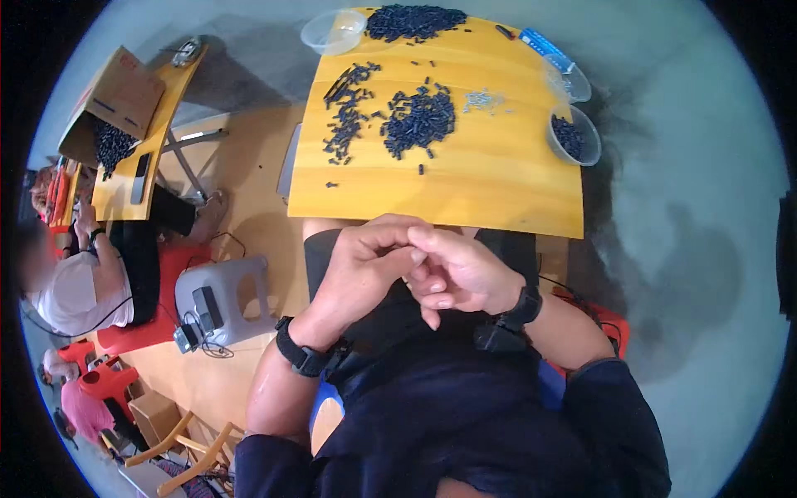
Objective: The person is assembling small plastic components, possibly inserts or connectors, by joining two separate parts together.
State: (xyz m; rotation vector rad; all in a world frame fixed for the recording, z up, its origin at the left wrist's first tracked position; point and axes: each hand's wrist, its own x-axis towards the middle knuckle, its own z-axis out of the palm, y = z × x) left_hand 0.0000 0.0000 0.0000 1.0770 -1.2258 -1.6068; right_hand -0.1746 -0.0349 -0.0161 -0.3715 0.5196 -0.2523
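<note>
My left hand (365,259) and my right hand (471,267) meet in front of me, just short of the yellow table's (506,195) near edge. Fingertips of both are pinched together and touch each other. Whatever they hold, if anything, is hidden between the fingers. Beyond them on the table lies a heap of small black cylindrical pieces (419,123). To its left is a looser spread of black pieces (344,124), some longer. A small scatter of pale, silvery bits (481,101) lies to the right of the heap.
At the table's right edge stands a clear tub (591,148) with black pieces inside. Another clear tub (320,35) and a big black pile (413,22) are at the far edge, a blue-and-white box (546,50) far right. On my left are a grey stool (220,290) and a seated person (87,278).
</note>
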